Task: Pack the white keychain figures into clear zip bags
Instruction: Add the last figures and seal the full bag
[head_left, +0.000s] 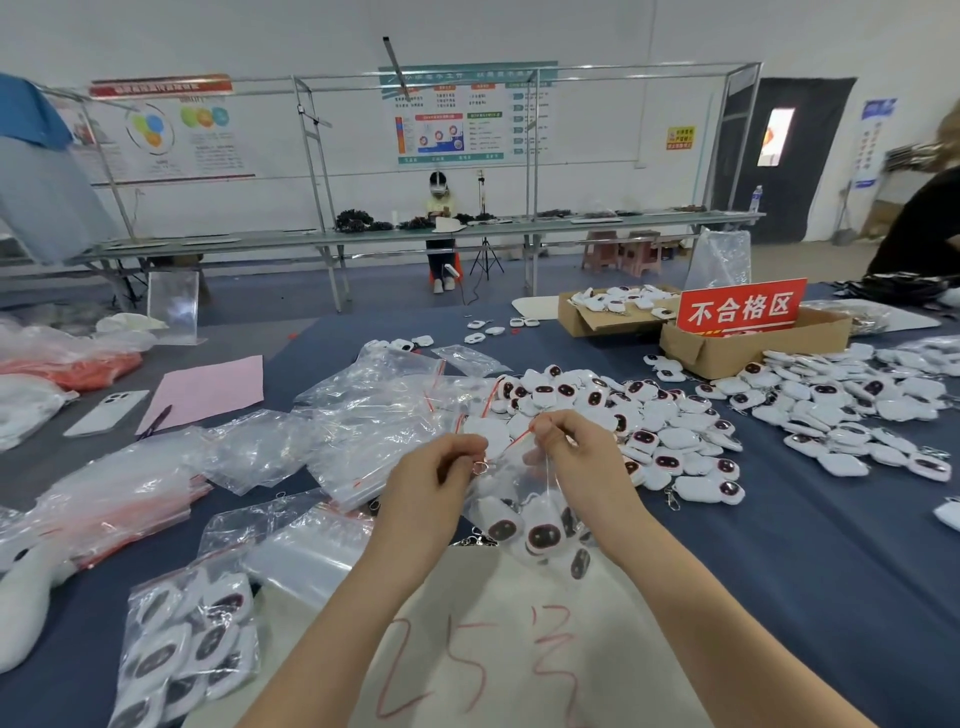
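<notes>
Because my left hand (441, 470) and right hand (569, 444) both pinch its mouth, the clear zip bag (540, 486) hangs centre-frame, keychain figures (543, 535) pooled low.

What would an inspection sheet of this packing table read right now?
Surface: blue-covered table; white sheet with red handwriting at the near edge.
Job's things: held zip bag with several figures inside; loose figure pile behind it; empty zip bags to the left; filled bag at front left.
Clutter: phone, pink paper, cardboard boxes with a red sign.
Grippers: left hand and right hand both pinch the held zip bag's mouth.
Cables: nothing seen on the table.
Surroundings: long bench with a seated person, wall posters, another person at the right edge.
</notes>
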